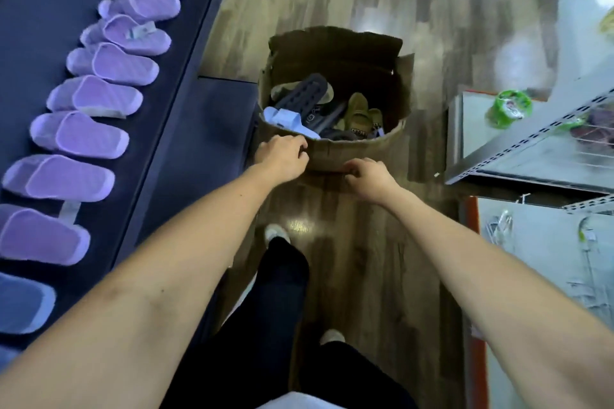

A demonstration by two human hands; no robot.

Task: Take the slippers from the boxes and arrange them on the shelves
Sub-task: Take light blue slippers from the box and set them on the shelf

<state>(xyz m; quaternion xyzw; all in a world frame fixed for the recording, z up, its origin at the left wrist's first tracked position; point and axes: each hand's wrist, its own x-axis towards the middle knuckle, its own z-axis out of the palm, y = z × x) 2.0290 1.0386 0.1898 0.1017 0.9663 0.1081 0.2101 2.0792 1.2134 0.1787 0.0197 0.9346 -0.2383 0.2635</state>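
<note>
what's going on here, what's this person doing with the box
A person stands over an open brown cardboard box on the wooden floor. The left hand curls over the box's near rim. The right hand has curled fingers against the near wall, though it's unclear whether it grips. Inside lie mixed slippers, including a dark grey perforated slipper and olive-green slippers. A row of purple slippers already sits on the dark blue shelf at the person's left.
</note>
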